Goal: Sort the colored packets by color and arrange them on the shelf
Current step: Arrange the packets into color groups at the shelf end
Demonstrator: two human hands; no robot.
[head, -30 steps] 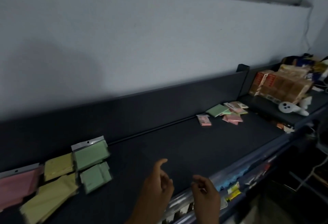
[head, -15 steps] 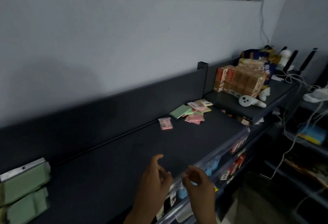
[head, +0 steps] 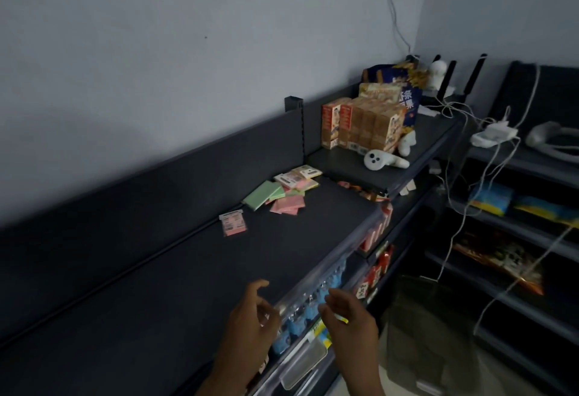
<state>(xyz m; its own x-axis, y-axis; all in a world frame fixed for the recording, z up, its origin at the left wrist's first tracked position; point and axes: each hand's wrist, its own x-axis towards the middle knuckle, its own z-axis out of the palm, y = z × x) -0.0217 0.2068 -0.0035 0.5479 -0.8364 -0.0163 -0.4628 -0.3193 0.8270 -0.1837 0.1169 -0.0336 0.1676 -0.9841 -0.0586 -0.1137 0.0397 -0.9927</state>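
A loose pile of green (head: 262, 194), pink (head: 288, 205) and yellowish packets (head: 308, 172) lies at the far right end of the dark shelf (head: 175, 270). One pink packet (head: 233, 222) lies apart, to the left of the pile. My left hand (head: 250, 317) hovers over the shelf's front edge with loosely curled fingers and holds nothing. Beside it, my right hand (head: 347, 317) is just past the edge, fingers relaxed and empty. Both hands are well short of the packets.
A higher shelf section (head: 351, 167) to the right carries orange boxes (head: 360, 124), a snack bag (head: 404, 94) and a white controller (head: 383, 160). Blue and red goods fill the lower shelves under the front rail (head: 329, 273). Cables (head: 463, 182) hang over another rack at the right.
The view has swung right: the sorted green, yellow and pink packets at the left have left the frame, and the loose pile is nearer the centre. Both hands stay empty at the shelf's edge.
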